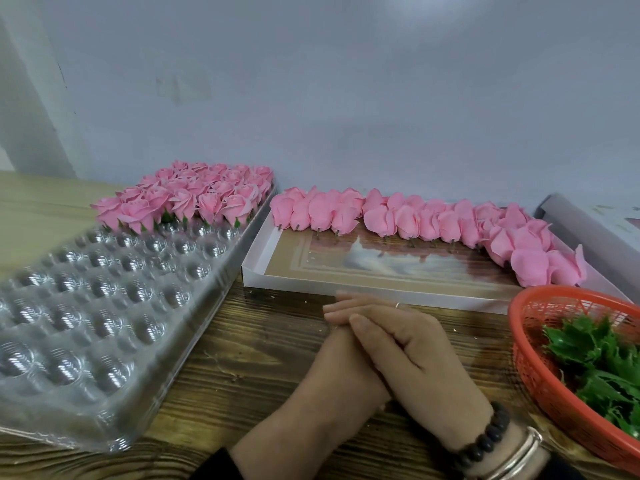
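I log the right hand [408, 344] lying over the left hand [332, 355] on the counter [263, 341], its fingers straight, together and gripping nothing. The left fingers are covered, so I cannot tell their state. Pink rose heads [415, 220] lie in the white box [311, 284] just beyond both hands. To the right hand's right is a red basket [530, 368], and left of the left hand a clear tray [104, 306].

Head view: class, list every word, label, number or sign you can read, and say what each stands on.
No readable text anywhere. The white box bears only a blurred printed picture; the clear tray and red basket show no lettering.
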The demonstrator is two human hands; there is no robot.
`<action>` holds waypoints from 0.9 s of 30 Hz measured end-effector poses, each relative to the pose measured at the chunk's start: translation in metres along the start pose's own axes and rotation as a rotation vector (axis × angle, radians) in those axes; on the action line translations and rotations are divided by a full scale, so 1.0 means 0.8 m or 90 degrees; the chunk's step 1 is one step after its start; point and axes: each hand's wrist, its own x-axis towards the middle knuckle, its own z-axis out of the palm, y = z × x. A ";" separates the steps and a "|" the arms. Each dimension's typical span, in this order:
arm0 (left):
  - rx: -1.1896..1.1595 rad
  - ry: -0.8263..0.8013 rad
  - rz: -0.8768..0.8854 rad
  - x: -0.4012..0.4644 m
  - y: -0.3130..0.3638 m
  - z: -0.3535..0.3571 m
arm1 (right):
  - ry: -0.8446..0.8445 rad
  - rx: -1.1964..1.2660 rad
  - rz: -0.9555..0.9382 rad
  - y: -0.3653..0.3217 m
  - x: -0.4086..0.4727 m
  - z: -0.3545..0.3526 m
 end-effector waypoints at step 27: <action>-0.063 -0.009 -0.055 0.009 -0.007 0.001 | 0.076 0.034 0.059 -0.001 -0.001 0.012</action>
